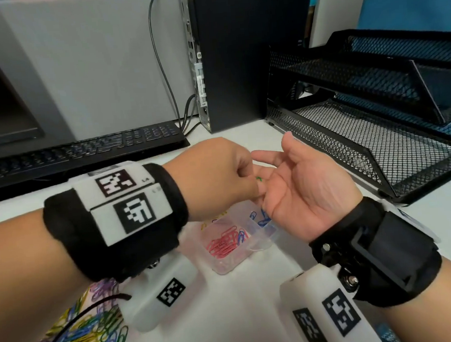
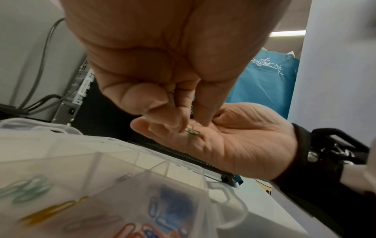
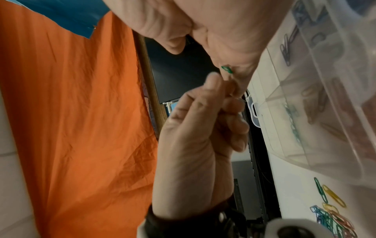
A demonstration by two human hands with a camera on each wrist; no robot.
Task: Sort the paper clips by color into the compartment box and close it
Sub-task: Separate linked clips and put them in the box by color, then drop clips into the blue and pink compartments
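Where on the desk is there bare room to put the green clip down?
Bare white desk shows between the compartment box and the two wrist cameras near the front edge. A smaller bare strip lies behind the hands, between the keyboard and the mesh tray. The front left is crowded with the paper clip pile.

Your box (image 1: pixel 227 264) is clear, smooth plastic. The clips (image 1: pixel 221 244) in it wear glossy coloured coating. The tray (image 1: pixel 372 144) beside you is matt black wire mesh. The tabletop (image 1: pixel 229 317) looks smooth and white. Your wrist straps (image 1: pixel 117 239) are black cloth.
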